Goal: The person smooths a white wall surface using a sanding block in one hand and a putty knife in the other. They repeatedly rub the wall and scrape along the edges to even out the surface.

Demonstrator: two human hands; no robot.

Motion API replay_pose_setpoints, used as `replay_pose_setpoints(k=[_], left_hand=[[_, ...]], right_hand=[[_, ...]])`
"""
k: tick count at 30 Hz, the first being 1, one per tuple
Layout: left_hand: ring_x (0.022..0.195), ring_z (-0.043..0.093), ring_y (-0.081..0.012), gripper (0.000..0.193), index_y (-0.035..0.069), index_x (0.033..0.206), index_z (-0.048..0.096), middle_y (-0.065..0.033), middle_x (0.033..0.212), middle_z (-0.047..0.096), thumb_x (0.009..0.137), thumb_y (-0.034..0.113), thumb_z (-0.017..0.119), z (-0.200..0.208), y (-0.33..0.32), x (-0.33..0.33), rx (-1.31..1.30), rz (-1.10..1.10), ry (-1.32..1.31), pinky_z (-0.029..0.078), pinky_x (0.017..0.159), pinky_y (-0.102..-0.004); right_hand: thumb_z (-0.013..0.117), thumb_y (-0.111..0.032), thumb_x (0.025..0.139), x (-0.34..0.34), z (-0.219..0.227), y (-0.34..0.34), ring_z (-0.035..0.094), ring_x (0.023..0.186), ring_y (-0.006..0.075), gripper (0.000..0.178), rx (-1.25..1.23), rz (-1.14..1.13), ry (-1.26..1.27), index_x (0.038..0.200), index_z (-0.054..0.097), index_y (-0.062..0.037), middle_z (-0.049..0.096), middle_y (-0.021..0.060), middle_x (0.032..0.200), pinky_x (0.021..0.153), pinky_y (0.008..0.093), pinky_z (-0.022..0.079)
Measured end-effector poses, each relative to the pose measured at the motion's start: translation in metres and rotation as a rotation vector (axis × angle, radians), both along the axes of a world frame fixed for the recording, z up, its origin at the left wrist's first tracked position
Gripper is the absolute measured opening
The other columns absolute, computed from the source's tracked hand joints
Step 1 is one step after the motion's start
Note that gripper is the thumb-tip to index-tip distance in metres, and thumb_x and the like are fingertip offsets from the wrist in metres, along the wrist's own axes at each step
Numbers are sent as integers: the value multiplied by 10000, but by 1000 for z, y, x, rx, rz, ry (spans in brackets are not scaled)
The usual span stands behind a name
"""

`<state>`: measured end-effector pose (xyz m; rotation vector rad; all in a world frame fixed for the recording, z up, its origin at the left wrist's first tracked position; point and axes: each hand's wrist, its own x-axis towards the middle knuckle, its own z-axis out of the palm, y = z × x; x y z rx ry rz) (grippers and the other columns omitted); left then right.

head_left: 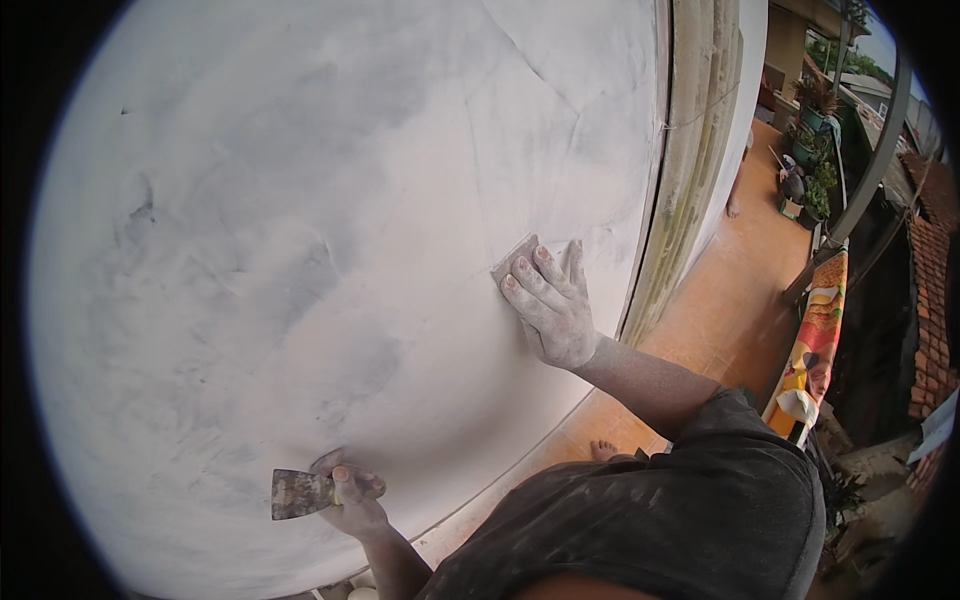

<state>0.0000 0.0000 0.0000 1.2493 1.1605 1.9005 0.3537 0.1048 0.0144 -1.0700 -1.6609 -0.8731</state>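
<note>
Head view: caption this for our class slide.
Right hand holding a grey pad against a patchy wall; left hand gripping a scraper.

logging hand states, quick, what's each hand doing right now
Left hand: closed, holding a putty knife.
Right hand: open, laid over a flat grey sheet, probably sandpaper, against the whitish wall.

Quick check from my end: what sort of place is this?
Probably an upper-floor balcony or open walkway: an orange floor runs past the whitish wall, potted plants stand along the floor's outer edge, and reddish roof tiles show beyond.
</note>
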Motion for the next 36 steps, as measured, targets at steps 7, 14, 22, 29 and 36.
replay_pose_setpoints(k=[7,14,22,29,36], left_hand=[[454,440,-96,387,-63,1114,585,-38,610,525,979,291,661,-3,1,0,38,23,42,318,368,-228],[457,443,-90,412,-73,1115,589,-41,630,544,986,314,650,-5,3,0,102,-35,77,318,372,-219],[461,441,-98,397,-62,1105,602,-35,629,528,978,309,666,-6,1,1,52,6,45,286,351,-226],[463,438,-104,393,-52,1111,607,-39,636,525,956,298,695,-4,-2,0,32,-39,48,287,363,-236],[458,448,-114,412,-47,1112,592,-47,620,532,948,311,712,0,-2,0,38,49,61,311,376,-245]], right_hand=[[538,-33,929,4,93,14,242,1527,335,570,36,28,181,1486,476,-137,394,125,1587,1152,702,116],[568,-51,908,-20,-6,-18,253,1530,278,562,-23,35,82,1447,524,-206,446,67,1561,1131,764,123],[551,-47,915,-16,-5,12,238,1533,287,531,-69,15,239,1437,527,-143,401,78,1589,1107,774,178],[566,-66,907,3,40,-5,292,1511,291,545,-139,-93,85,1441,518,-165,430,75,1569,1120,768,158],[549,-52,914,-27,34,-22,317,1499,303,521,-30,73,294,1426,513,-141,460,68,1548,1113,773,162]])
